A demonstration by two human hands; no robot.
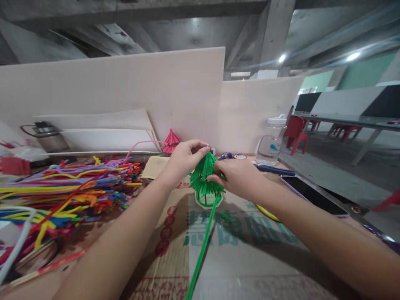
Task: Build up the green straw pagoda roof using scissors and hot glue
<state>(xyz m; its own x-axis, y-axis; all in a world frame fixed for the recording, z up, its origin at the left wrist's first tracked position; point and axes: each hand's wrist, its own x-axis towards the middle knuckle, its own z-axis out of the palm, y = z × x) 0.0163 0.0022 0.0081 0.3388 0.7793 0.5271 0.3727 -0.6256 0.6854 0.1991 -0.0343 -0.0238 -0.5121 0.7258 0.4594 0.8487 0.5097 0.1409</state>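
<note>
A small green pavilion-like model (206, 181) with a two-tiered, pleated roof stands upright on the cardboard (175, 258). My left hand (190, 156) pinches the roof's tip from the left, thumb and index finger together. Against the right side of the upper roof rests my right hand (233, 175), its fingers bent around green strands. From the model's front a long green pipe cleaner (204, 246) runs down toward the near edge. Brown posts and a green-rimmed base show under the lower roof tier. What lies between my right fingertips is partly hidden.
Many coloured pipe cleaners (84, 187) are heaped at left. A pink model (171, 141) stands behind. At right are a clear bottle (271, 141), a dark blue tool (275, 170) and a phone (312, 196). A pale board (193, 96) rises at the back.
</note>
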